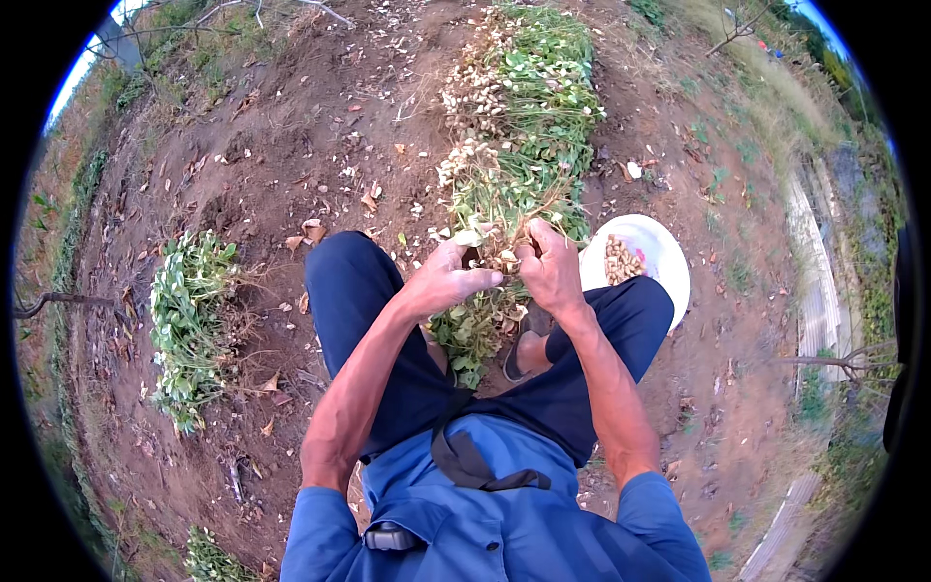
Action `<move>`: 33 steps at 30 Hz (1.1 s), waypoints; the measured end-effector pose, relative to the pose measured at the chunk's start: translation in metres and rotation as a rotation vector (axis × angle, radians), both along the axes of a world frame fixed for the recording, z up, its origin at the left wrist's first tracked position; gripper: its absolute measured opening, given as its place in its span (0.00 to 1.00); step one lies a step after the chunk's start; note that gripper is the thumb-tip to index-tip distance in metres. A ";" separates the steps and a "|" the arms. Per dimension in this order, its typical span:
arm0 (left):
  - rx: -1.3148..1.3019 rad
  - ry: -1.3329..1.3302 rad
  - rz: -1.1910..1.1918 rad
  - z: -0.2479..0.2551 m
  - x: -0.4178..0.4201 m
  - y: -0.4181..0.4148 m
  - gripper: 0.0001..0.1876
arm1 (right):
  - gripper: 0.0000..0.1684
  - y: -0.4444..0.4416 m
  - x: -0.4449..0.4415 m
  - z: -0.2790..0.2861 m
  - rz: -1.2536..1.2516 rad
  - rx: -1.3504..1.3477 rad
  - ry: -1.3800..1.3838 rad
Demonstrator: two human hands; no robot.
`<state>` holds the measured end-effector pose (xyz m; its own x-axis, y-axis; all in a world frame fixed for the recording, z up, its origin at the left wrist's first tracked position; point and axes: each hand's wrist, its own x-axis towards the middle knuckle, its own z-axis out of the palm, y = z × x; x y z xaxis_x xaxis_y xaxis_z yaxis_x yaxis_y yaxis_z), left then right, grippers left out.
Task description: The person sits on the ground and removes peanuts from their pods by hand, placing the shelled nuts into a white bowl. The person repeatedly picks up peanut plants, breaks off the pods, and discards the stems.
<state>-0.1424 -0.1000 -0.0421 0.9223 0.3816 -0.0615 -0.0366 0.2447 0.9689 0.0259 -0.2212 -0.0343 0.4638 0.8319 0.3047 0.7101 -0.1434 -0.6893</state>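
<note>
Between my knees, my left hand (451,276) holds a pulled-up peanut plant (469,338) near its roots, the thumb stretched across the front. Close beside it, my right hand (549,265) has its fingers curled on the same plant's dry roots and pods. The green leaves hang down toward my feet. A few pale pods show between the two hands; their fingertips are partly hidden. By my right knee stands a white plastic bucket (676,254), partly covered by the knee, with picked peanuts (620,260) inside.
A long row of uprooted peanut plants (549,94) stretches away ahead, its pod clusters (473,105) facing left. Another plant pile (190,327) lies on the soil at left, with a smaller one (211,556) lower down. Corrugated sheets (814,269) edge the right side.
</note>
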 end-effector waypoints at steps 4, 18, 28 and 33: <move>-0.034 0.029 0.056 -0.013 0.004 -0.001 0.29 | 0.10 -0.007 0.005 -0.006 0.091 -0.030 -0.024; -0.232 -0.123 0.053 -0.029 0.006 -0.015 0.28 | 0.16 -0.018 0.021 -0.026 0.149 -0.099 0.102; 0.058 0.013 0.323 -0.040 0.017 -0.026 0.19 | 0.12 -0.011 0.012 -0.031 -0.021 -0.058 0.162; 0.194 0.057 0.331 -0.035 0.020 -0.036 0.16 | 0.09 -0.023 0.014 -0.034 -0.139 -0.059 0.946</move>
<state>-0.1225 -0.1358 -0.0767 0.7447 0.6674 -0.0071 -0.0271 0.0409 0.9988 0.0397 -0.2444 -0.0685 0.5923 0.7528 -0.2873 -0.1631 -0.2371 -0.9577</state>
